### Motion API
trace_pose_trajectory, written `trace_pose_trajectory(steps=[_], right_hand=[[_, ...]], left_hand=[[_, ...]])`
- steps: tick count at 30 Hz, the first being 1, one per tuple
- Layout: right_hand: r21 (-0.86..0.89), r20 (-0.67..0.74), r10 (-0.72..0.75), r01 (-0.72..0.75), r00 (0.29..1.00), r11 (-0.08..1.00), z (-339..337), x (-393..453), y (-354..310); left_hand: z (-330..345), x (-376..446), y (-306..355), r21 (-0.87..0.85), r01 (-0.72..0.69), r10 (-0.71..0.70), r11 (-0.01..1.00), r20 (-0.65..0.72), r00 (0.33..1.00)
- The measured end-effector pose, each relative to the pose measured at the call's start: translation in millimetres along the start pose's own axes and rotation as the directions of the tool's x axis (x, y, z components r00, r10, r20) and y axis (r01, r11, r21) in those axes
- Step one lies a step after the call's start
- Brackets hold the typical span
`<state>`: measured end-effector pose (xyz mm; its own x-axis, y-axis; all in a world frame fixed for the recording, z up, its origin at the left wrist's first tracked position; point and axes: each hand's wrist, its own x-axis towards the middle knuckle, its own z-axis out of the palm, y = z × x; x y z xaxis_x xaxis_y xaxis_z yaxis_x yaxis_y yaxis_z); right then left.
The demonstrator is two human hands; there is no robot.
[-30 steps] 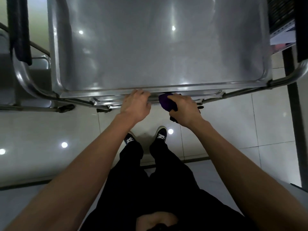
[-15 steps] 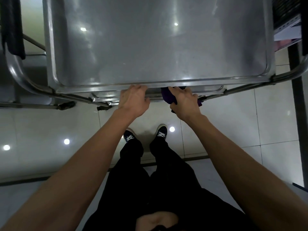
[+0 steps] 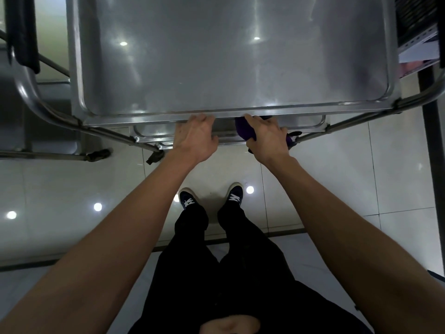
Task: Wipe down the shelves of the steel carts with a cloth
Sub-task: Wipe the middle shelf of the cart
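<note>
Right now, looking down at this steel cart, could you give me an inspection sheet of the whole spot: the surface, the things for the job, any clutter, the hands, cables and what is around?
Surface: top shelf of the steel cart, bare and shiny, with light reflections.
Job's things: purple cloth, bunched at the shelf's near edge.
Clutter: nothing seen on the shelf.
Hands: left hand rests on the near rim, fingers curled over it; right hand grips the cloth below the rim.
Cables: nothing seen.
Surroundings: a second cart to the left; glossy tiled floor; lower shelves visible under the top one; dark rack at right.
</note>
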<state>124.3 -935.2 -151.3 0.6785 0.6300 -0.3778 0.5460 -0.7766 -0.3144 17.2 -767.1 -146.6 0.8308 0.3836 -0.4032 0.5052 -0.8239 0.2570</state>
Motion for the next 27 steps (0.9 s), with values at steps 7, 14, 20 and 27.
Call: trace_pose_trajectory(steps=[7, 14, 20, 27], right_hand=[[-0.012, -0.018, 0.015, -0.015, 1.000, 1.000, -10, 24, 5], [-0.032, -0.003, 0.036, -0.036, 0.999, 0.999, -24, 44, 13], [-0.010, -0.017, 0.031, -0.032, 0.999, 0.999, -19, 40, 17], [0.015, -0.017, -0.001, 0.002, 1.000, 1.000, 6, 36, 18]], left_hand=[[-7, 26, 2, 0.010, -0.018, 0.018, 1.000, 0.018, 1.000], [-17, 49, 8, 0.027, -0.048, 0.046, 0.999, 0.047, 0.998], [-13, 41, 12, 0.037, -0.033, 0.032, 0.999, 0.017, 0.999], [-1, 33, 2, 0.032, 0.003, -0.003, 0.999, -0.010, 1.000]])
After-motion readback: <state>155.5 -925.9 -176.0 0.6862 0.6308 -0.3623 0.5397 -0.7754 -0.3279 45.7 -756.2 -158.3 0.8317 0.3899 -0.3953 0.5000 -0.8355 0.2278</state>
